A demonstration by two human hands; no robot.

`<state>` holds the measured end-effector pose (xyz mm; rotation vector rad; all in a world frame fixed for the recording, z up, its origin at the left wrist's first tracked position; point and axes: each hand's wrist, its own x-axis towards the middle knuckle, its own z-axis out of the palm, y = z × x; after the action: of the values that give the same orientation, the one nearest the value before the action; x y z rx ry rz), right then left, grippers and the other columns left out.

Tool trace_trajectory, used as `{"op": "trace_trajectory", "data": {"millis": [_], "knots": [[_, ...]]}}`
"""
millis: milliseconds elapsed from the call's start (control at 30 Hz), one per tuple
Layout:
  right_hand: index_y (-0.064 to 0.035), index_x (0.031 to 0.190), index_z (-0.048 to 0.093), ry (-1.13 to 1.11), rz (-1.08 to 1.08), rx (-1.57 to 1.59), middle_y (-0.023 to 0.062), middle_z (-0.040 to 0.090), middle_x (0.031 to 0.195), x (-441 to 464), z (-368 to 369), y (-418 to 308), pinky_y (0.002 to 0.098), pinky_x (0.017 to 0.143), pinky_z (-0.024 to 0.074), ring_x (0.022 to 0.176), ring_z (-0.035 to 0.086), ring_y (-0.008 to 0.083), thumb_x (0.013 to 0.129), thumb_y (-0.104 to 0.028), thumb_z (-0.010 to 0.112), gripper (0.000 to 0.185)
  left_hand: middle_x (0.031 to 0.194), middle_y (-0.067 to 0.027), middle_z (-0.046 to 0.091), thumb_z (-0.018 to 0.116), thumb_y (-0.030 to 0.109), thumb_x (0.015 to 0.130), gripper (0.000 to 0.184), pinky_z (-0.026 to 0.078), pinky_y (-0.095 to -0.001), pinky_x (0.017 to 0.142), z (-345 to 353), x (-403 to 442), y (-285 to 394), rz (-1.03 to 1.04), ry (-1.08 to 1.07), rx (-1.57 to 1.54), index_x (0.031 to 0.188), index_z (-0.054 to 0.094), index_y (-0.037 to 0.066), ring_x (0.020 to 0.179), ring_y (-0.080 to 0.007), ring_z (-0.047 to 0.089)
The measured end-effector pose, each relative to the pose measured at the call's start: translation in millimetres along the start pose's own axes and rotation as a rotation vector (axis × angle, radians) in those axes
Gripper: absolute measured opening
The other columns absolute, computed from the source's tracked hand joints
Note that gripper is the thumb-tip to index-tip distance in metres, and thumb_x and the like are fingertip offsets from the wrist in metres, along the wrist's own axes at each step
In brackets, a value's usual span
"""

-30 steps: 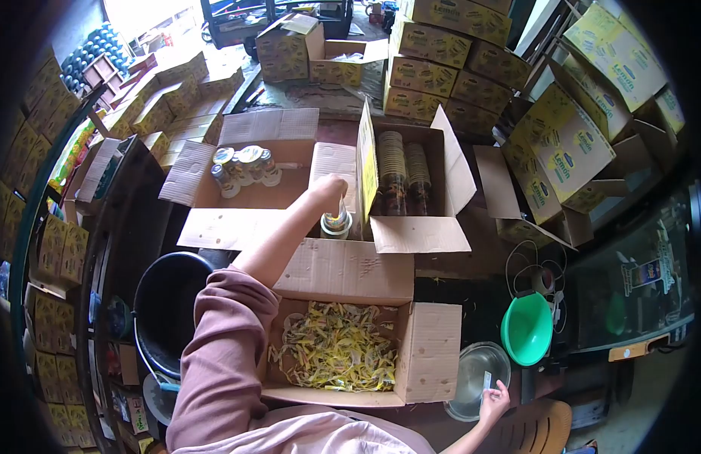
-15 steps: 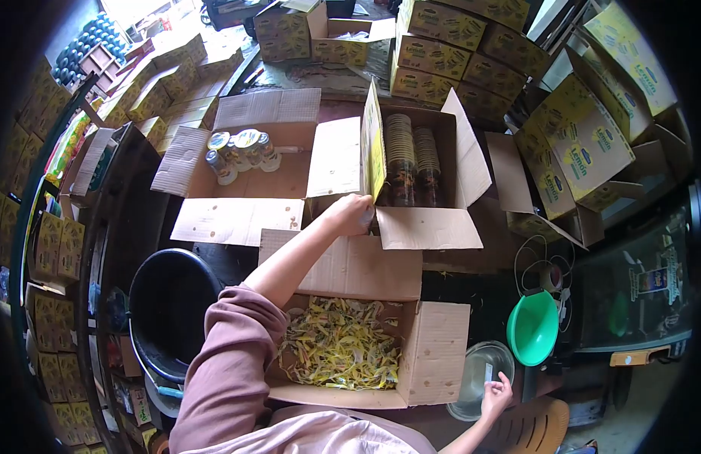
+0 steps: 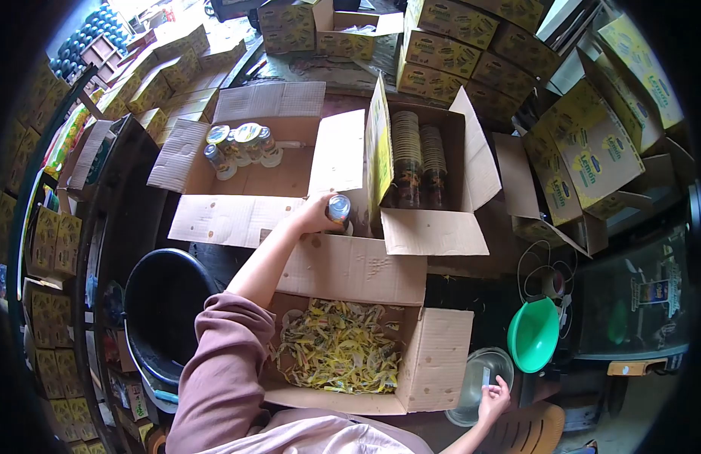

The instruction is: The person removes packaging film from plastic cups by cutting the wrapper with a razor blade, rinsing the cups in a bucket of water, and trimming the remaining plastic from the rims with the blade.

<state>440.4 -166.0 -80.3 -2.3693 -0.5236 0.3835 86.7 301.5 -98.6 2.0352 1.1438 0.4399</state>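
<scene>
My left hand (image 3: 317,215) is closed around a small cup with a silvery-blue lid (image 3: 339,206), between the two upper cartons. Behind it, several similar lidded cups (image 3: 240,145) stand in the open carton (image 3: 286,170) at upper left. To the right, another open carton (image 3: 441,233) holds tall stacks of cups (image 3: 407,155). My right hand (image 3: 494,402) is over a clear plastic bowl (image 3: 471,412), its fingers pinched on what looks like a small white strip (image 3: 486,377).
An open carton (image 3: 446,356) of yellow and silvery shreds (image 3: 339,344) lies right in front of me. A black bucket (image 3: 165,318) stands at left, a green basin (image 3: 533,333) at right. Stacked yellow cartons (image 3: 449,45) line the back, and more lie at right (image 3: 585,151).
My left hand has moved left from the edge of the cup-stack carton, and the lidded cup in it now shows clearly. My right hand has hardly moved.
</scene>
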Motion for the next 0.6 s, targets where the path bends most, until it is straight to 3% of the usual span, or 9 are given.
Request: {"op": "trace_trajectory", "data": {"millis": [67,300,400,533,567,600], "knots": [[0.0021,0.110,0.054,-0.005,-0.018,0.010,0.0071,0.058,0.072,0.5,3.2,-3.1,0.0218,0.055,0.0468,0.058,0.056,0.0096,0.067,0.011,0.062,0.044,0.094,-0.0125,0.060,0.079,0.022,0.053,0.054,0.045,-0.0339,0.079,4.9,3.9,-12.3,-0.002,0.014,0.094,0.099,0.057,0.003,0.087,-0.0236,0.057],[0.0021,0.109,0.054,0.004,-0.001,0.009,0.0067,0.058,0.072,2.3,4.9,-5.7,0.0214,0.055,0.0472,0.059,0.056,0.0098,0.067,0.010,0.062,0.043,0.090,-0.0112,0.064,0.078,0.011,0.053,0.048,0.048,-0.0328,0.076,6.8,3.6,-5.5,-0.101,-0.083,-0.060,0.096,0.059,0.005,0.082,-0.0221,0.060],[0.0023,0.109,0.054,0.021,-0.031,0.067,0.0066,0.058,0.072,3.1,7.1,-3.8,0.0213,0.056,0.0473,0.059,0.057,0.0100,0.068,0.010,0.061,0.043,0.084,-0.0089,0.063,0.079,0.016,0.052,0.042,0.047,-0.0316,0.074,14.3,8.9,-18.3,0.076,-0.020,-0.045,0.087,0.060,0.004,0.078,-0.0188,0.059],[0.0024,0.110,0.054,0.045,-0.053,0.104,0.0065,0.058,0.074,-0.6,4.8,0.2,0.0212,0.056,0.0472,0.060,0.057,0.0101,0.069,0.010,0.061,0.042,0.086,-0.0104,0.064,0.081,0.021,0.050,0.047,0.047,-0.0325,0.074,7.4,5.7,-10.0,-0.039,-0.081,0.076,0.088,0.061,0.003,0.080,-0.0196,0.060],[0.0025,0.110,0.053,0.056,-0.068,0.161,0.0062,0.057,0.073,1.1,3.3,6.8,0.0212,0.055,0.0471,0.060,0.056,0.0100,0.068,0.010,0.061,0.043,0.090,-0.0135,0.063,0.081,0.030,0.050,0.058,0.047,-0.0333,0.076,1.8,11.8,-10.5,-0.186,-0.294,0.115,0.095,0.060,0.000,0.084,-0.0223,0.060],[0.0027,0.110,0.053,0.061,-0.078,0.133,0.0061,0.058,0.072,2.8,3.2,7.2,0.0213,0.055,0.0471,0.059,0.056,0.0101,0.068,0.010,0.062,0.043,0.092,-0.0149,0.063,0.080,0.035,0.051,0.064,0.047,-0.0333,0.077,3.0,10.9,-11.5,-0.106,-0.122,0.136,0.098,0.058,-0.001,0.085,-0.0232,0.060]]}}
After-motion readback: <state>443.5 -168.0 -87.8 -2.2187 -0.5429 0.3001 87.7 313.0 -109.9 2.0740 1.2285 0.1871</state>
